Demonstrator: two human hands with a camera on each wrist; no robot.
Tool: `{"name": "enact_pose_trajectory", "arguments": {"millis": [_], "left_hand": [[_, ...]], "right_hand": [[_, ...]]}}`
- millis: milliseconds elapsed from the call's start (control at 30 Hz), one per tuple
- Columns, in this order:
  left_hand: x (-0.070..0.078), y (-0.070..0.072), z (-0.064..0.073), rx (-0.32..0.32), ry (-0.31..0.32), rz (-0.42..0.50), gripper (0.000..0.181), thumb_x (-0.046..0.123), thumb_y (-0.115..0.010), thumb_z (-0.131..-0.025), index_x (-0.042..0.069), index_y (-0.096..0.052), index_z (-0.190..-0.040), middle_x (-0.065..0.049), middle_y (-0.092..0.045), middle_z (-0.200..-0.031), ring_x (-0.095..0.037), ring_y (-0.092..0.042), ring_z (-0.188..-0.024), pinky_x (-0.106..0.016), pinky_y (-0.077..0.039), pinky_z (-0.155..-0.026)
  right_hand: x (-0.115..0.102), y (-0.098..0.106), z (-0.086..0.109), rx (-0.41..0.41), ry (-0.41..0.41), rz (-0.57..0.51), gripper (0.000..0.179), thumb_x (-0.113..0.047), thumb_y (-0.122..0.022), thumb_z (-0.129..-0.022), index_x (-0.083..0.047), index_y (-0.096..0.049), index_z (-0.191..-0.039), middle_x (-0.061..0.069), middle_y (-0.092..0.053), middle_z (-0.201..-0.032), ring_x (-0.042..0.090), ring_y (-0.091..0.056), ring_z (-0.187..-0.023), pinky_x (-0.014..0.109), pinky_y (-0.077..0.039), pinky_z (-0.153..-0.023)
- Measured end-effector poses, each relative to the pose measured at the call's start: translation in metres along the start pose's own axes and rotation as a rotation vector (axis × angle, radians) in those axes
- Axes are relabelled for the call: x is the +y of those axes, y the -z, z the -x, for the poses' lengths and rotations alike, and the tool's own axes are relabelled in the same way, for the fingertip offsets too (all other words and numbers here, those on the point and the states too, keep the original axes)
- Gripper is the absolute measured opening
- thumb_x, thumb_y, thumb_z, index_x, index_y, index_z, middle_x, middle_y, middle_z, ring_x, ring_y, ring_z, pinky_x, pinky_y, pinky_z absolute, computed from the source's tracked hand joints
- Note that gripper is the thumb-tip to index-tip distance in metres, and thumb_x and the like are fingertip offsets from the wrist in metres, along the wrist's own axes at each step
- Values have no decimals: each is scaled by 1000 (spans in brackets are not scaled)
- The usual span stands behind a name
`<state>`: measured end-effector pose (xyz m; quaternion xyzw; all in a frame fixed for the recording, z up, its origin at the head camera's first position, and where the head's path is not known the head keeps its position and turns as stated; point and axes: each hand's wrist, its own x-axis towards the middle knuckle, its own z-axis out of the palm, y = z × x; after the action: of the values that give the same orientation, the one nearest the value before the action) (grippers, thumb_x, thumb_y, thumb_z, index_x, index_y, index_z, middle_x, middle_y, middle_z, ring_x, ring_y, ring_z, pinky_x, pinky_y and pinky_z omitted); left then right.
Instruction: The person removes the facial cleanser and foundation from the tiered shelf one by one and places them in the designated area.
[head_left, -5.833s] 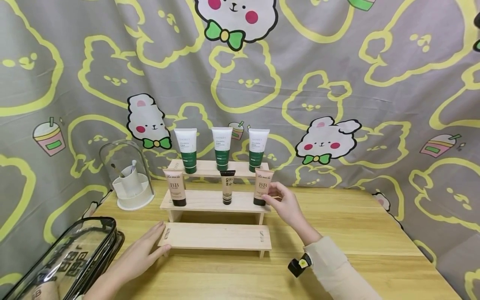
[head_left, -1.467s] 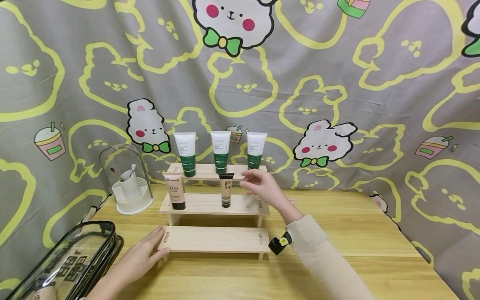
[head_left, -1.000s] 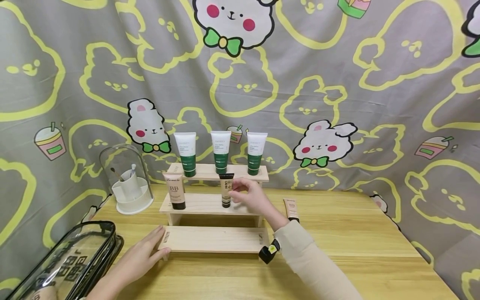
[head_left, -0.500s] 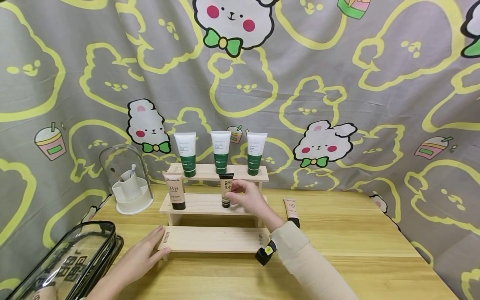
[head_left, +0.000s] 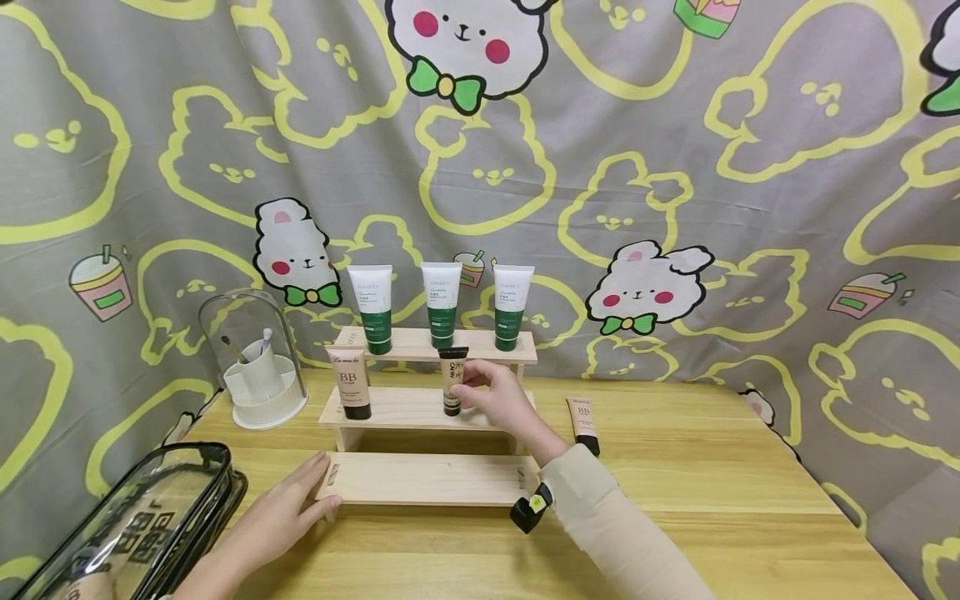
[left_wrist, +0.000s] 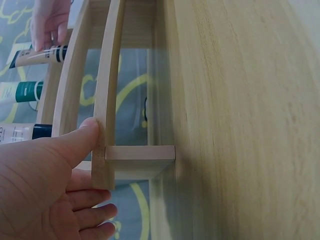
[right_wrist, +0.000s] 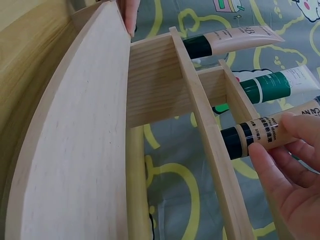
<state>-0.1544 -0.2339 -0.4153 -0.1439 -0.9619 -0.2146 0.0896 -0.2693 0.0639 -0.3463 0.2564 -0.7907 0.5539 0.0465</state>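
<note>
A three-step wooden display rack [head_left: 431,479] stands on the table. My left hand [head_left: 281,508] holds the left end of its lowest step, thumb on the front edge [left_wrist: 102,100] and fingers round the end. My right hand [head_left: 498,400] pinches a small beige foundation tube [head_left: 452,379] with a black cap, upright on the middle step; in the right wrist view its cap is down at the board [right_wrist: 232,142]. A pink BB cream tube [head_left: 351,383] stands at that step's left end. Another BB cream tube [head_left: 582,423] lies on the table, right of the rack.
Three white-and-green tubes [head_left: 442,304] stand along the top step. A clear domed brush holder [head_left: 262,375] is at the back left. A clear zip pouch [head_left: 142,517] with a tube inside lies front left. A patterned curtain [head_left: 675,167] hangs behind the table [head_left: 712,483].
The right-hand BB cream tube has gone from the middle step to the table on the right. My right hand has moved left onto the foundation tube. My left hand stays put.
</note>
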Motion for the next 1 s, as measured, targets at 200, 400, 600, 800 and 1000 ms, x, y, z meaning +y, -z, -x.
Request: {"name": "enact_pose_trajectory", "arguments": {"millis": [200, 400, 600, 800, 1000], "left_hand": [[0, 0, 1, -15, 8, 2, 66, 39, -58, -90, -10, -43, -131, -29, -38, -135, -43, -39, -121, -56, -31, -98], [0, 0, 0, -13, 9, 1, 66, 38, -57, -90, -11, -42, -132, -29, -37, -136, -43, -38, -121, -56, -31, -98], [1, 1, 0, -13, 11, -6, 66, 39, -57, -91, -10, -42, -132, -28, -37, -136, -43, -38, -122, -55, -31, -98], [1, 1, 0, -9, 7, -10, 65, 39, -57, -91, -10, -43, -132, -28, -38, -136, -42, -40, -121, -55, -32, -98], [2, 1, 1, -9, 0, -12, 64, 38, -57, -90, -10, -43, -131, -29, -38, -135, -42, -40, -121, -55, -32, -98]], "right_hand": [[-18, 2, 11, -3, 13, 7, 16, -3, -66, -84, 7, -63, -96, 13, -64, -88, 26, -62, -82, 29, -54, -65], [-31, 12, 24, -11, 19, 10, 13, -2, -65, -85, 8, -61, -93, 15, -63, -86, 30, -62, -79, 36, -55, -65], [-1, 27, 25, -2, 25, -30, 16, -7, -65, -86, 6, -60, -95, 12, -62, -86, 25, -63, -74, 35, -56, -61], [-12, 50, 37, 37, 6, -24, 18, -4, -63, -87, 9, -60, -99, 14, -61, -88, 30, -62, -80, 38, -56, -66], [-6, 77, 47, 96, -19, -1, 15, -1, -62, -87, 11, -59, -95, 15, -61, -86, 31, -62, -81, 39, -56, -67]]}}
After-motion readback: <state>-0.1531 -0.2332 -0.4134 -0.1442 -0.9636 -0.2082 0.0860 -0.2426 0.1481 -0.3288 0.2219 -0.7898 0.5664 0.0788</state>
